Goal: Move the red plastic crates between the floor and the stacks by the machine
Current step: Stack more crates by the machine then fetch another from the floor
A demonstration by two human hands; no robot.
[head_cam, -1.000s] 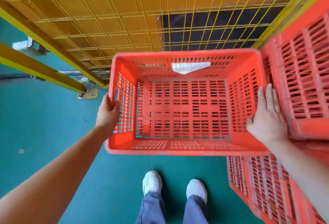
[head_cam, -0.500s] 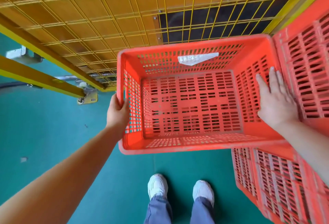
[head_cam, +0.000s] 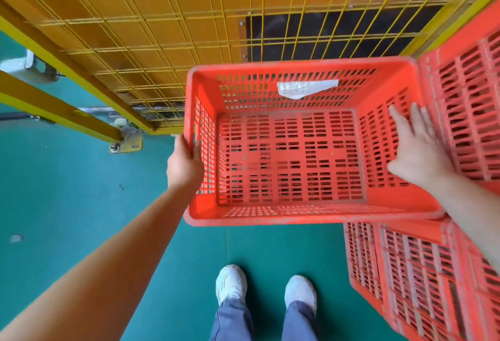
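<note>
I hold an empty red slotted crate (head_cam: 292, 162) in the air in front of me, above the green floor. A torn white label sits on its far inner wall. My left hand (head_cam: 185, 163) grips the crate's left rim. My right hand (head_cam: 418, 151) lies with fingers spread over the right wall and rim, between this crate and a stack of red crates (head_cam: 422, 273) at the right. The held crate's right edge touches or overlaps that stack.
A yellow wire-mesh guard fence (head_cam: 162, 29) stands straight ahead, with a yellow brace bolted to the floor (head_cam: 127, 145) at the left. Green floor (head_cam: 67, 200) spreads left and below. My white shoes (head_cam: 266, 286) stand under the crate.
The crate has moved to the right and up, closer to the stack. My right hand has slid further over the crate's right wall; my left hand keeps its grip.
</note>
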